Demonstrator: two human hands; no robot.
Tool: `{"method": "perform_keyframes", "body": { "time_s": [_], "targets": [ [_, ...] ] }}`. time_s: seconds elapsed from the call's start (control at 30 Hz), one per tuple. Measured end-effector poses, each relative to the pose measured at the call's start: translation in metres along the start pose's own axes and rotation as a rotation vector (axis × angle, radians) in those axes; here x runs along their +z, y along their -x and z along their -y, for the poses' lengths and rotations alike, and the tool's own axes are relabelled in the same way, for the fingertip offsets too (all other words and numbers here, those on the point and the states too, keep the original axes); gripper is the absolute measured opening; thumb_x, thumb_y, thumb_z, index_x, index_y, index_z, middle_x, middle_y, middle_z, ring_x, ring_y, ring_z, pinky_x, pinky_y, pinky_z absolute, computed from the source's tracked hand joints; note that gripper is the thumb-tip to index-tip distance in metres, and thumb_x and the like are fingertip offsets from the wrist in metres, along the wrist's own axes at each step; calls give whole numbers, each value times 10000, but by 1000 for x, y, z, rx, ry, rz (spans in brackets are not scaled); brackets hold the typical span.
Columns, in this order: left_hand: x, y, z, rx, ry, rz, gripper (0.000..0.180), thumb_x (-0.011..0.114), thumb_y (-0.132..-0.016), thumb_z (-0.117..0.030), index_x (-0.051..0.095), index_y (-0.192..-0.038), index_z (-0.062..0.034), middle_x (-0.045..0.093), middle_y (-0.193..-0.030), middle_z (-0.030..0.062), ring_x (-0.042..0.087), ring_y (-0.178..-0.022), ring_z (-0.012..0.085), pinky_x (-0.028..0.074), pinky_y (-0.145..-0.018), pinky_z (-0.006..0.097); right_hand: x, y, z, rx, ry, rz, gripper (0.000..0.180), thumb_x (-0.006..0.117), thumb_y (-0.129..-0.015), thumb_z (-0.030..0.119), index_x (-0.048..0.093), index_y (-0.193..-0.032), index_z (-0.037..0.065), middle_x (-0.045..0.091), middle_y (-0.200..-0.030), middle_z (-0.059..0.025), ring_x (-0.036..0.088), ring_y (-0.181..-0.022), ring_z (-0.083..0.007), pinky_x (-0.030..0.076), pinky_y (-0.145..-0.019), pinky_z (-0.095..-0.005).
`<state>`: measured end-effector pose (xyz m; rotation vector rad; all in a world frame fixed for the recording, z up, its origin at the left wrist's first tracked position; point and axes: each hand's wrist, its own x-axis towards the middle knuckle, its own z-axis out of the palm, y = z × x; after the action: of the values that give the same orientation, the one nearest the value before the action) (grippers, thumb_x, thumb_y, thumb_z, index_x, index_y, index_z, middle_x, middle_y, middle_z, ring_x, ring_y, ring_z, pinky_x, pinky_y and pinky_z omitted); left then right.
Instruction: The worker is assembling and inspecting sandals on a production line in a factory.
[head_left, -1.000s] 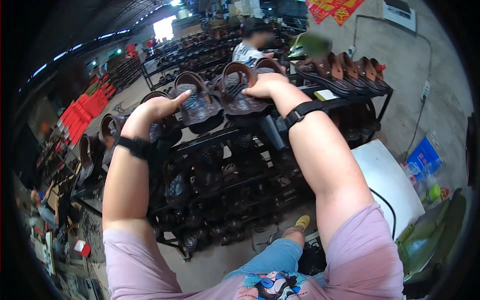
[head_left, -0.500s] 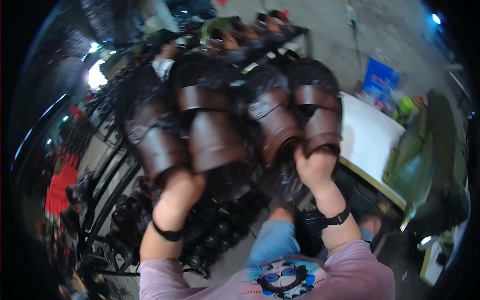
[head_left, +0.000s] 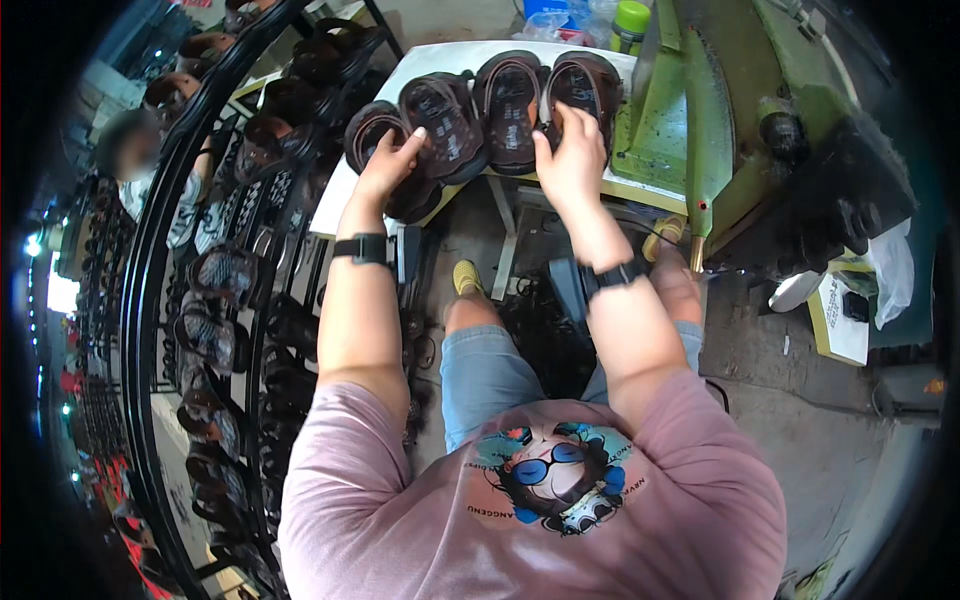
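Observation:
Several dark brown leather sandals lie side by side on a white-topped table (head_left: 440, 60), their printed insoles facing up. My left hand (head_left: 388, 168) is over the leftmost sandal (head_left: 372, 128), thumb spread from the fingers and pointing at the sandal beside it (head_left: 440, 115). That left pair reaches over the table's near edge. My right hand (head_left: 575, 155) is at the near end of the rightmost sandal (head_left: 590, 80), its fingers over the insole and its thumb apart, near the neighbouring sandal (head_left: 512, 105). Neither hand appears closed round a sandal.
Black metal racks (head_left: 135, 330) with many sandals stand on my left, another person (head_left: 170, 195) behind them. Right of the table is a green machine (head_left: 700, 130). A green-capped bottle (head_left: 629, 25) and a plastic bag (head_left: 560, 25) are at the back.
Half a second ago both hands held the sandals up in front of me. Now the sandals lie on the white table and my fingers have loosened. My view has swung right.

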<state>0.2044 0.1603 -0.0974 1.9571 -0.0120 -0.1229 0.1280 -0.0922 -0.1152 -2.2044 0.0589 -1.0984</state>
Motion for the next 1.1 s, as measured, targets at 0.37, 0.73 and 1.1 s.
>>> {"method": "perform_keyframes", "body": {
  "time_s": [0.37, 0.73, 1.1],
  "targets": [
    [68, 105, -33, 178, 739, -517, 183, 555, -849, -51, 548, -1020, 14, 583, -774, 51, 548, -600, 116, 437, -556, 217, -97, 161, 119, 510, -808, 573, 424, 594, -882, 370, 466, -1055, 5, 589, -874, -182, 610, -754, -276, 473, -695, -370],
    [128, 145, -68, 1070, -233, -737, 122, 604, -799, -32, 591, -918, -9, 587, -759, 53, 559, -633, 135, 462, -617, 265, -148, 185, 98, 1114, -1088, 672, 377, 597, -889, 340, 507, -980, -14, 567, -728, -64, 573, -511, -129, 492, -404, -254],
    [130, 146, -74, 504, 837, -536, 105, 567, -822, 24, 544, -923, 5, 567, -786, 47, 521, -618, 102, 424, -563, 193, -140, 182, 76, 908, -1129, 671, 346, 551, -919, 361, 510, -958, 20, 577, -687, -59, 563, -517, -110, 469, -432, -239]
  ]
}}
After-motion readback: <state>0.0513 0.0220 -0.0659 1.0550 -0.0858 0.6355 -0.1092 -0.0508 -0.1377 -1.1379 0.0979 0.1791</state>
